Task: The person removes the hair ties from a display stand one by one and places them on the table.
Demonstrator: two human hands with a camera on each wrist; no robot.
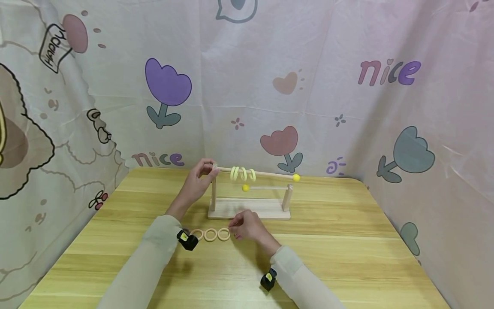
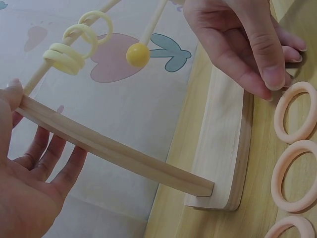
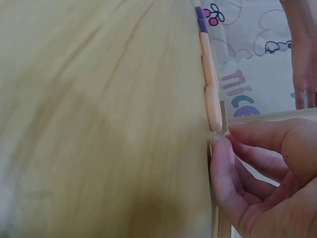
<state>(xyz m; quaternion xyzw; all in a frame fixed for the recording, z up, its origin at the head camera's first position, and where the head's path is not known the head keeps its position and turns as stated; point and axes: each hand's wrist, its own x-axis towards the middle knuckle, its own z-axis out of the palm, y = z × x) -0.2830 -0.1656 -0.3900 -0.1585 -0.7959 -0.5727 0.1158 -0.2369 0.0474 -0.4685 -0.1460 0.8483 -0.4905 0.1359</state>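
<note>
My left hand (image 1: 196, 185) holds the top of the left post (image 2: 114, 148) of a wooden stand (image 1: 251, 208), thumb on the upper rod's end. Several pale yellow rings (image 1: 243, 173) hang on that rod, which ends in a yellow ball (image 1: 296, 177). My right hand (image 1: 250, 226) is low in front of the base, thumb and fingertips close together at the edge of the nearest peach ring (image 2: 281, 119). Whether they pinch it is unclear. More peach rings (image 1: 210, 240) lie in a row to its left.
A lower rod (image 1: 268, 188) with a yellow ball (image 1: 245, 188) reaches left from the right post (image 1: 287, 198). A purple ring (image 3: 202, 21) lies at the row's far end, partly hidden by my left wrist camera in the head view. Printed cloth (image 1: 231, 86) hangs behind the table (image 1: 332, 257).
</note>
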